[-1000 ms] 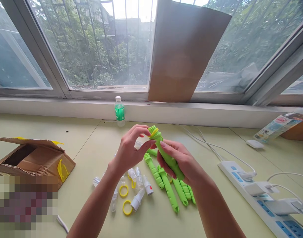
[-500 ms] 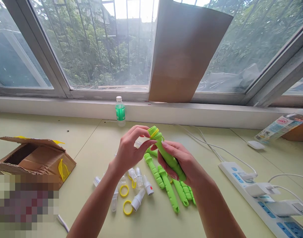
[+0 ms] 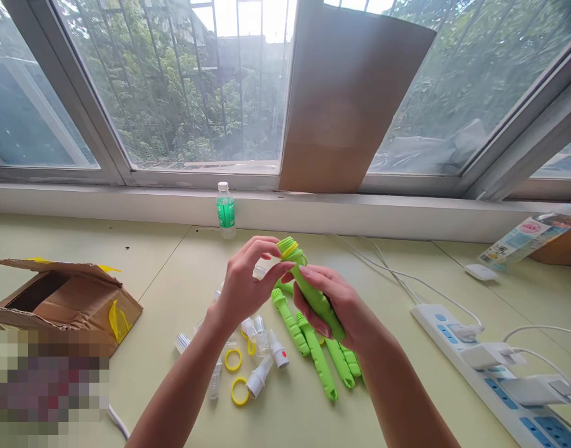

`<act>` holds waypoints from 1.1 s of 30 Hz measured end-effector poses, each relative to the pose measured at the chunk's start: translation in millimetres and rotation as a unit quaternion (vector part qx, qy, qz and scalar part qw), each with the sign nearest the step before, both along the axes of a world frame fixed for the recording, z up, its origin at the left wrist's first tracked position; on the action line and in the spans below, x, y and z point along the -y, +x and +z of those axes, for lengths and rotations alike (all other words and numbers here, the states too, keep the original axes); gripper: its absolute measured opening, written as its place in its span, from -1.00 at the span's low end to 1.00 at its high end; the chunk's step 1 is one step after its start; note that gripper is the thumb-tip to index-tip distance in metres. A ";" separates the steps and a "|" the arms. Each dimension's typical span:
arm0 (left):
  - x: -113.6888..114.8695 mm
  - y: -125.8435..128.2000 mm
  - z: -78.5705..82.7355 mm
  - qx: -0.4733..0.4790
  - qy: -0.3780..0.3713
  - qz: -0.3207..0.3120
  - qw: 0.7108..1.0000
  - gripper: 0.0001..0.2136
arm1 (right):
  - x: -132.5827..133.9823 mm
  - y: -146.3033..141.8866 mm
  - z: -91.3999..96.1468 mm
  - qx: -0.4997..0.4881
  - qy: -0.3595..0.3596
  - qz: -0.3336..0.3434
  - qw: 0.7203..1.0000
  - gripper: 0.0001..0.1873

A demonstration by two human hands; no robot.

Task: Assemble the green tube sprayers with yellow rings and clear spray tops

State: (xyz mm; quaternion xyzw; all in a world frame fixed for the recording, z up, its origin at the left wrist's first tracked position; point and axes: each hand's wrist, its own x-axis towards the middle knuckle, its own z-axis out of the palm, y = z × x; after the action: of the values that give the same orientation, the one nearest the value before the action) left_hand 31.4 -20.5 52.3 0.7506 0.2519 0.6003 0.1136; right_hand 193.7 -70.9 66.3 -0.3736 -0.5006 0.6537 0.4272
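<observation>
My right hand (image 3: 344, 302) is wrapped round a green ribbed plastic handle (image 3: 319, 300), tilted with its threaded end up and to the left. Around the neck, just below the thread, sits a yellow ring (image 3: 290, 251). Thumb and fingers of my left hand (image 3: 248, 274) pinch the ring at that end. Beneath my hands, several more green handles (image 3: 319, 364) lie on the table. Left of them are white pieces with clear ends (image 3: 258, 378), clear plastic tubes (image 3: 214, 381) and loose yellow rings (image 3: 241, 404), partly hidden by my left forearm.
An open cardboard box (image 3: 80, 298) stands on the left. By the window sill is a small bottle with a green label (image 3: 226, 213). A white power strip (image 3: 467, 367) with plugs and cables runs along the right, and a larger bottle (image 3: 523, 239) lies behind it.
My hands and the green handle have shifted very slightly left, the handle's lower end most. The grip of both hands and the ring on the neck look the same.
</observation>
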 end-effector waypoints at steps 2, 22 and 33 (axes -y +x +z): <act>-0.4 0.0 -0.3 -0.003 0.002 0.005 1.000 -0.87 | 0.1 -0.7 0.0 0.007 0.003 -0.001 1.000 -0.69; 1.5 1.3 0.3 -0.015 0.007 0.017 1.000 -0.87 | 1.3 -0.7 1.6 0.070 0.033 -0.002 0.997 -0.66; 0.6 1.5 -0.9 -0.015 -0.011 0.007 1.000 -0.86 | 0.2 0.1 0.4 0.070 0.037 0.000 0.997 -0.68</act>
State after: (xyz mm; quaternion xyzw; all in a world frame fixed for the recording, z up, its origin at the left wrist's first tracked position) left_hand 32.9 -21.2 51.4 0.7565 0.2649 0.5870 0.1136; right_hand 193.8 -71.1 66.7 -0.4025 -0.5531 0.6069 0.4047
